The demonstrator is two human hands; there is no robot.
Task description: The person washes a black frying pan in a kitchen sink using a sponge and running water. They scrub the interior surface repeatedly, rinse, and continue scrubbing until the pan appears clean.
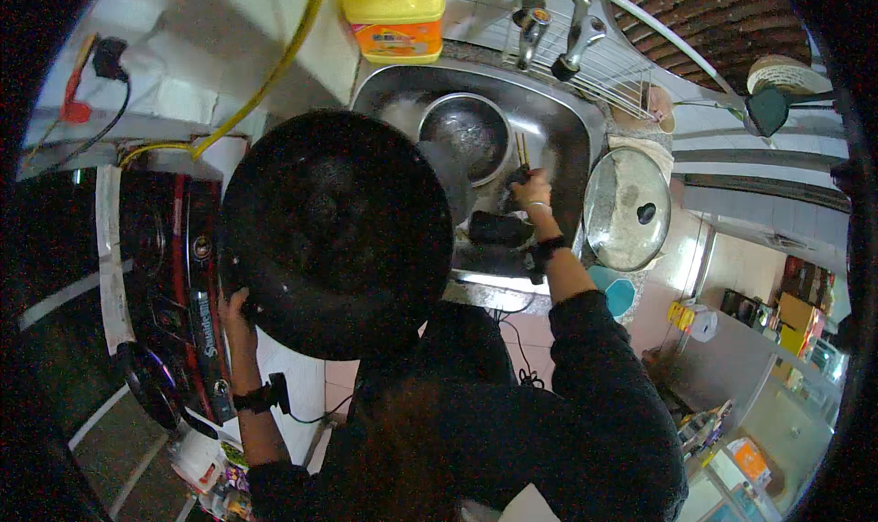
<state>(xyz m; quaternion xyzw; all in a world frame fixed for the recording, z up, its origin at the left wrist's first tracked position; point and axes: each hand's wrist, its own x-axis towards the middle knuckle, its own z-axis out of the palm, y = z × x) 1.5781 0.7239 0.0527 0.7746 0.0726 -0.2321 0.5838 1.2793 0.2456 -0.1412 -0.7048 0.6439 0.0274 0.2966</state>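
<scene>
A large black wok (336, 234) is raised on the left, its round dark face covering much of the view. My left hand (236, 309) grips it at the handle on its lower left edge. Down in the steel sink (562, 138), my right hand (534, 191) has its fingers curled beside a small dark thing. A pair of chopsticks (523, 150) sticks out just beyond those fingers; whether the hand holds them is unclear. A round metal basin (473, 103) sits in the sink, partly behind a grey blur. Near my right wrist lies a black object (499, 229), its kind unclear.
Two taps (534, 35) and a wire rack (617, 83) are behind the sink, beside a yellow jug (394, 17). A glass lid (627, 210) rests on the right counter. At left stand a gas stove (202, 302) and a dark pan (147, 385). A yellow hose (274, 69) crosses above.
</scene>
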